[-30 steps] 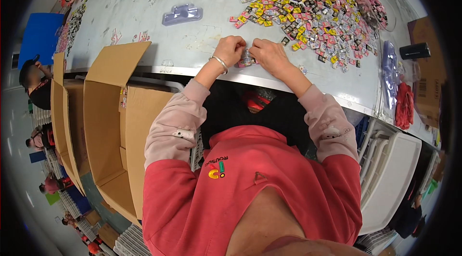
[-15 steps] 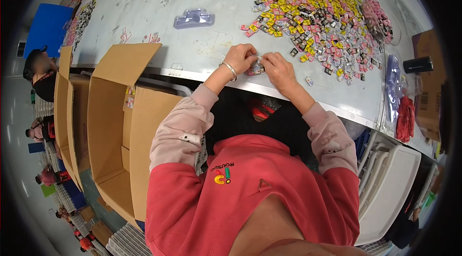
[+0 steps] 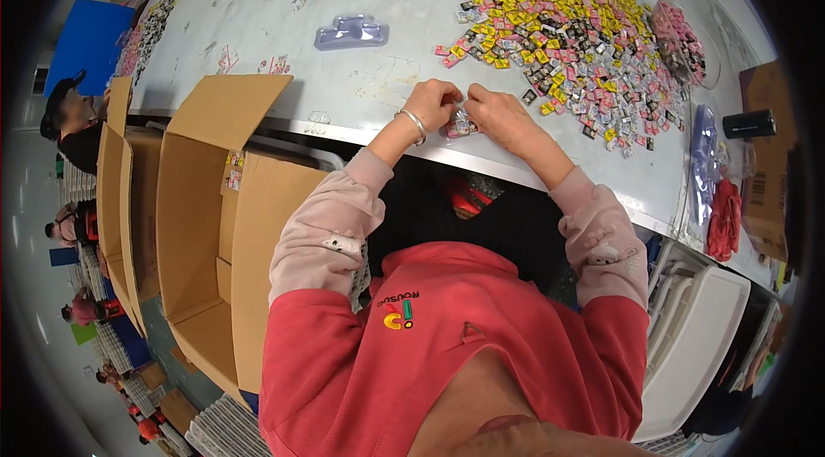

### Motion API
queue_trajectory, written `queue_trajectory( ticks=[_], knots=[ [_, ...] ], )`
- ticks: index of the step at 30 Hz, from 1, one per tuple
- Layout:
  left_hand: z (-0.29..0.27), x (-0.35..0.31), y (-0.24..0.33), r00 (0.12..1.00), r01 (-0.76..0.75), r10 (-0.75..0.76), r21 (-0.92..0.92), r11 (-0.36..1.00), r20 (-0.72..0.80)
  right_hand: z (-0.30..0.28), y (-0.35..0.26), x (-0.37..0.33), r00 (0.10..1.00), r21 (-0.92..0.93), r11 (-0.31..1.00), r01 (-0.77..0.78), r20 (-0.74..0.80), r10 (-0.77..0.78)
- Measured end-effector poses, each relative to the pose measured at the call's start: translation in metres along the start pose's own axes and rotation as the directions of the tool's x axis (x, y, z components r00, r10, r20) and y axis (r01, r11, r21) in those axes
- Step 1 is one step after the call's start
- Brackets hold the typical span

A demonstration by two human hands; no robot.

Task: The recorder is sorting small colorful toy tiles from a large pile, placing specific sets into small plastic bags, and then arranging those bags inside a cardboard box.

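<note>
At the table's near edge, a small clear plastic bag [image 3: 461,126] with little colourful pieces in it lies between my hands. My left hand [image 3: 429,108], a silver bangle on its wrist, pinches the bag's upper edge with bent fingers. Close by on the other side, my right hand [image 3: 501,116] has its thumb and fingers closed at the top of the bag. Its fingertips are partly hidden, so its exact hold is hard to see. Beyond my right hand spreads a wide pile of small yellow, pink, black and white packets [image 3: 550,23].
An open cardboard box [image 3: 193,225] stands at the left below the table edge. A clear plastic tray [image 3: 351,32] lies on the table [image 3: 258,18]. At the right are a bag of pink pieces [image 3: 679,40], a black bottle [image 3: 749,123] and a red cloth [image 3: 724,218]. Other people sit far left.
My right hand has turned a little, its knuckles now more over the bag. A loose packet seen beside my right wrist no longer shows. My left hand stays nearly in place.
</note>
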State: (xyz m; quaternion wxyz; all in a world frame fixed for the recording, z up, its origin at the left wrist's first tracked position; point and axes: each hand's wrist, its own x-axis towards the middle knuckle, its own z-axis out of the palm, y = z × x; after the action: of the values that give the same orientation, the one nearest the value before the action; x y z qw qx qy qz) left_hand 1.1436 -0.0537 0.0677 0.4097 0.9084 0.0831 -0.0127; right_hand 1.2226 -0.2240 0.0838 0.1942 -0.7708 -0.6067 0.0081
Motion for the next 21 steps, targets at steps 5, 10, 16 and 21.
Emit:
queue_trajectory(
  ticks=[5,10,16,21],
  knots=[
    [-0.002,0.000,0.002,1.000,0.003,-0.004,-0.015,1.000,-0.023,-0.002,-0.005,-0.002,0.991,-0.047,0.992,0.114,-0.059,-0.116],
    [-0.001,0.002,-0.002,1.000,0.016,-0.015,-0.076,0.997,0.011,0.003,0.005,-0.007,0.994,0.126,0.991,0.045,-0.103,-0.032],
    [-0.005,0.004,-0.003,0.998,0.053,-0.051,-0.118,0.992,0.026,0.009,0.016,-0.010,0.974,0.382,0.924,0.018,-0.213,0.069],
    [-0.004,0.007,0.000,0.999,0.050,-0.051,-0.145,0.988,-0.001,0.009,0.019,-0.008,0.979,0.382,0.924,-0.013,-0.182,0.089]
  ],
)
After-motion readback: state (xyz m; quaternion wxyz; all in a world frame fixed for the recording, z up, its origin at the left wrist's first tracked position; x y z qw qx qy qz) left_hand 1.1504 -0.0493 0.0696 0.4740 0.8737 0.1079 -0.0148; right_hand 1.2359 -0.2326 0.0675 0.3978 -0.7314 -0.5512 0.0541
